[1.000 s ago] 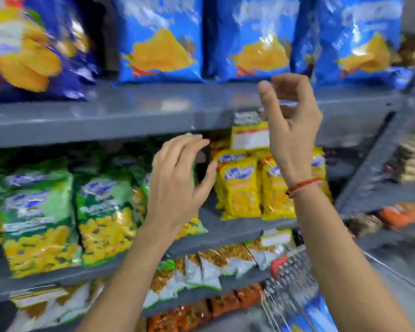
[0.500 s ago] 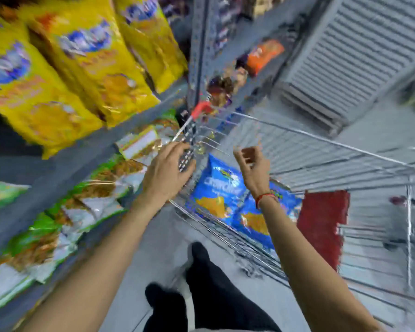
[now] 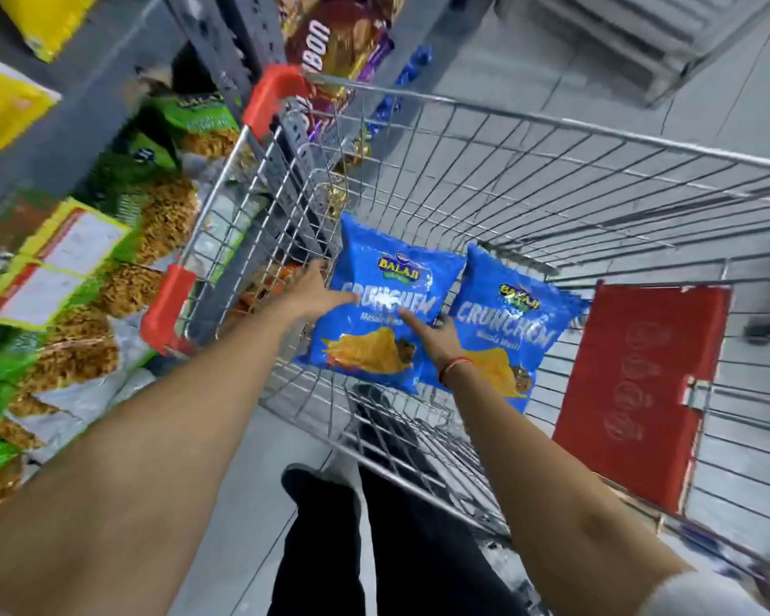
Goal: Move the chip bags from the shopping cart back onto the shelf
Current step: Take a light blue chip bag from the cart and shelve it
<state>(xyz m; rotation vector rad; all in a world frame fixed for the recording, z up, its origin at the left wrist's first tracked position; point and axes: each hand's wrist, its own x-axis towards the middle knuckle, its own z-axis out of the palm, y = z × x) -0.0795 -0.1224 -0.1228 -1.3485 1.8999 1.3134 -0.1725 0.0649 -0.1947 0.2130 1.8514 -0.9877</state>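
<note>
Two blue chip bags lie flat in the wire shopping cart (image 3: 552, 180). The left bag (image 3: 374, 344) partly overlaps the right bag (image 3: 512, 322). My left hand (image 3: 316, 293) reaches down over the cart's near wall, its fingers spread and touching the left bag's left edge. My right hand (image 3: 427, 333) hovers over the same bag's right side, fingers pointing down, a red thread around the wrist. Neither hand has closed on a bag. The grey shelf (image 3: 85, 104) stands to the left of the cart.
Green, white and yellow snack packs (image 3: 107, 282) fill the shelf rows on the left. Brown and purple packs (image 3: 330, 42) hang above the cart's far corner. A red seat flap (image 3: 636, 393) hangs in the cart's right end. My dark trouser legs stand on grey floor beside the cart.
My view has swung down from the shelf to the cart. Both hands have dropped from the upper shelf into the cart and now reach the left blue bag.
</note>
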